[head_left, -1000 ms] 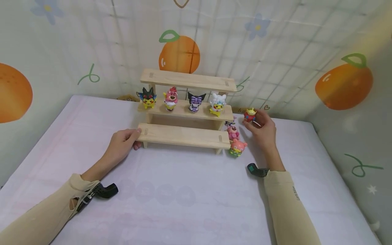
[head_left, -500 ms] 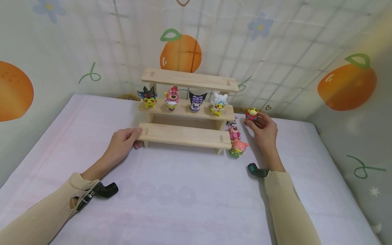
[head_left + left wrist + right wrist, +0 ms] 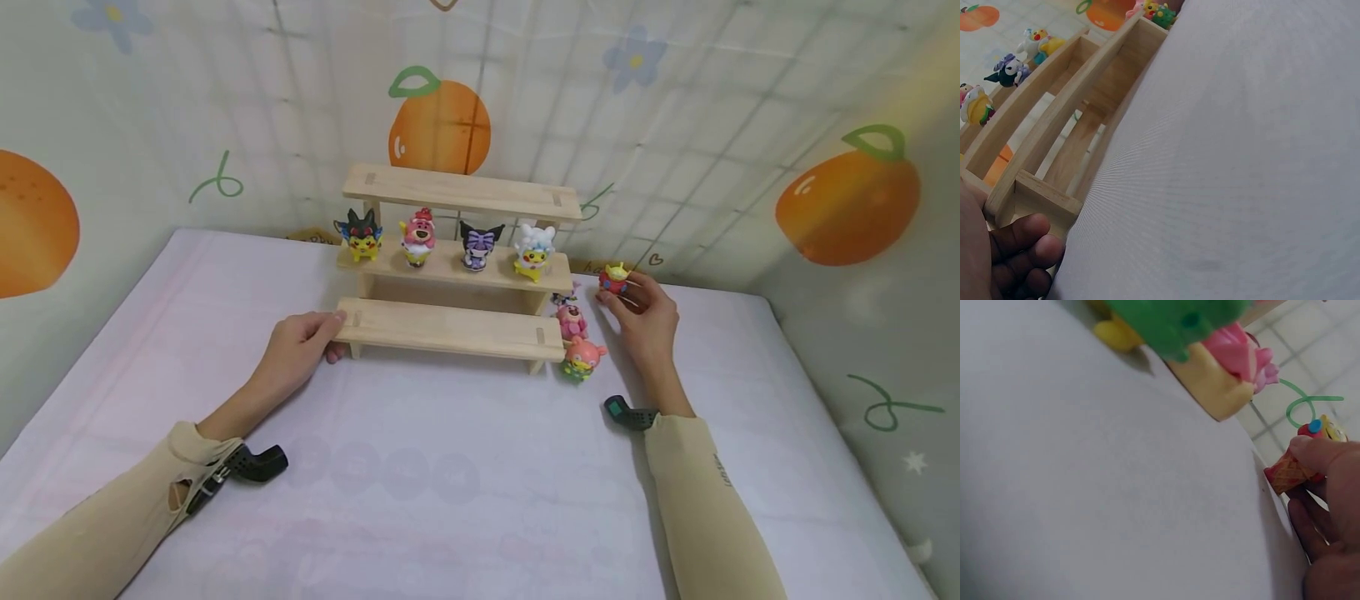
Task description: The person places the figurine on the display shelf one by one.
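A three-tier wooden display stand stands on the table. My left hand grips the left end of its lowest step, thumb on top and fingers curled beneath; the left wrist view shows these fingers under the board. Off the stand's right side, my right hand pinches a small figurine with a yellow head and red body. Its waffle-cone base shows in the right wrist view; whether it touches the table I cannot tell. The middle step bears figurines in a row, among them a black-eared purple one.
Beside the stand's right end sit more figurines: a pink bear, a pink-hooded one and a partly hidden one behind. A white cloth covers the table. A printed curtain hangs close behind the stand.
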### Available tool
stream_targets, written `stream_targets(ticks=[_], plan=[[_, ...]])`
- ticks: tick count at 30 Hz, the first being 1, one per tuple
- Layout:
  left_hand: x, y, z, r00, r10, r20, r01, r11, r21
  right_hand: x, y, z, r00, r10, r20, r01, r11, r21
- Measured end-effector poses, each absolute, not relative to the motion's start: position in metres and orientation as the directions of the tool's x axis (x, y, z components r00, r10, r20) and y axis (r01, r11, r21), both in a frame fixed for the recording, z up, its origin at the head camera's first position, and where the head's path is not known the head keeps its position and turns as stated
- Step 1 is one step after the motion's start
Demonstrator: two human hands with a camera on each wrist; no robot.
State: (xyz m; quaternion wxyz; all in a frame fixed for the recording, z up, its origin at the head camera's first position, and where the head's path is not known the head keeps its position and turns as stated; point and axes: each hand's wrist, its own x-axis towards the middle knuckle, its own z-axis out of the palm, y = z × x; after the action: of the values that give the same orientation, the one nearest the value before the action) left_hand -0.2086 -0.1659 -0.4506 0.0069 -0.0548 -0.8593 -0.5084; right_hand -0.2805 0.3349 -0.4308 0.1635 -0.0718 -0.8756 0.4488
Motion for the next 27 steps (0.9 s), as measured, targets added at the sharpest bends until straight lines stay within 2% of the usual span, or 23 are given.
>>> stream_targets(ticks=[8,18,27], plan=[[-0.208,-0.167,-0.450,-0.994,0.082,0.076,0.105,0.464,0.880,-0.279,0.335,-0.432,-0.931,0.268,0.249,-0.048,0.585,-0.810],[-0.207,-0.165,-0.456,-0.992,0.094,0.087,0.121,0.459,0.880,-0.256,0.334,-0.429,-0.907,0.325,0.270,-0.052,0.547,-0.836],[-0.209,-0.165,-0.452,-0.992,0.087,0.090,0.120,0.468,0.876,-0.233,0.332,-0.420,-0.897,0.336,0.288,-0.049,0.571,-0.819]])
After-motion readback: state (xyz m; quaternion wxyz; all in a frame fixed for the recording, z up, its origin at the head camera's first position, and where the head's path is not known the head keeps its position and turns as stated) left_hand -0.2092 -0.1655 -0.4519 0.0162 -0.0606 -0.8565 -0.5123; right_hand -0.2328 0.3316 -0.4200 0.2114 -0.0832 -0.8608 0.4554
